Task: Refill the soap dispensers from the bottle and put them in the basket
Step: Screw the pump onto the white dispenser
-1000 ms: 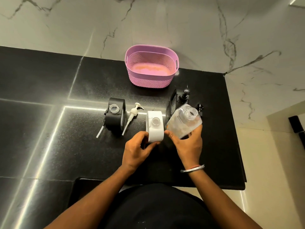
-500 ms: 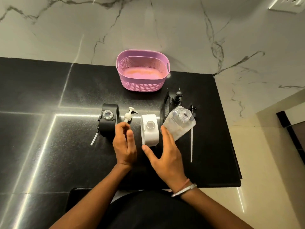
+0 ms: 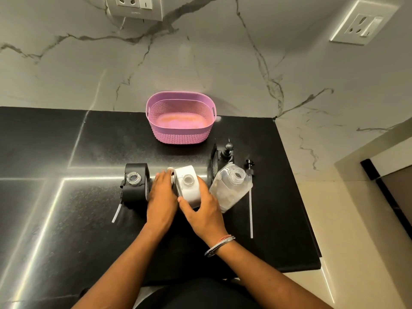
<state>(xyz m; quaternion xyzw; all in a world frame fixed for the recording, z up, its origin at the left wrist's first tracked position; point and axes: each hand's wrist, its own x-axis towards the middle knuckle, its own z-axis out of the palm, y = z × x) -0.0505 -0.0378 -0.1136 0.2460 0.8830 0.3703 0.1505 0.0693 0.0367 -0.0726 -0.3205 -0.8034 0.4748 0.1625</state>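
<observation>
Pink basket (image 3: 180, 118) holds nothing – white dispenser (image 3: 187, 186), capless, sits just in front of it, right hand (image 3: 204, 210) grasping it, left hand (image 3: 162, 197) covering its pump (image 3: 170, 169), grip unclear – refill bottle (image 3: 231, 188) beside, capping and basketing left.

Single head-worn view, looking forward and steeply down from above the near edge of the black counter (image 3: 66, 219). Close over its near half; pink basket (image 3: 180, 134) beyond, marble wall behind.
</observation>
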